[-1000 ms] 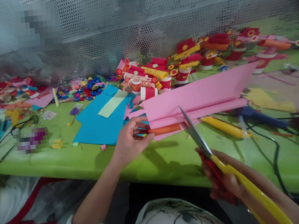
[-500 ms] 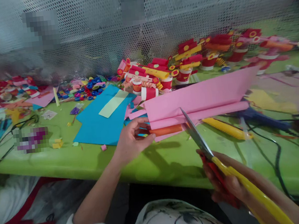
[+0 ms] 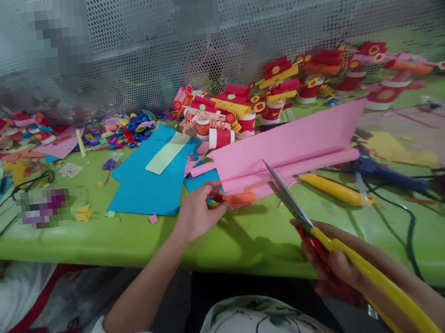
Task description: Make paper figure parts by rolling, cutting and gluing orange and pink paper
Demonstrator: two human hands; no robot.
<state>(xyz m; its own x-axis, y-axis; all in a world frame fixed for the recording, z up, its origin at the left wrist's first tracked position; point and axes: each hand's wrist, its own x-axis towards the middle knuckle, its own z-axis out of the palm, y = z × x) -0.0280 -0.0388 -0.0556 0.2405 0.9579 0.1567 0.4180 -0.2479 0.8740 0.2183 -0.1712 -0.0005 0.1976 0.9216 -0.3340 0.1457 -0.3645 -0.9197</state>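
My left hand [image 3: 201, 211] is closed, thumb and fingers pinching the left end of a small orange paper piece [image 3: 242, 198]. Directly above it lies a large pink paper sheet [image 3: 287, 144] with a rolled or folded lower edge. Long scissors [image 3: 294, 204] with yellow and red handles are gripped in my right hand [image 3: 336, 263], and their blades stand slightly apart. The blade tips overlap the pink sheet's lower edge in view; I cannot tell whether they touch it. The hidden fingertips of my left hand leave the exact hold unclear.
Blue sheets [image 3: 150, 177] lie to the left, a pale green strip [image 3: 167, 153] on top. Red paper-cup models [image 3: 221, 137] line the back of the green table [image 3: 135, 239]. A yellow-handled tool [image 3: 330, 189] and a dark blue corded tool [image 3: 392, 172] lie right.
The orange paper piece has shifted left with my left hand, showing less below the pink sheet. The pink sheet's right end appears a little further left. The scissors stay nearly in place.
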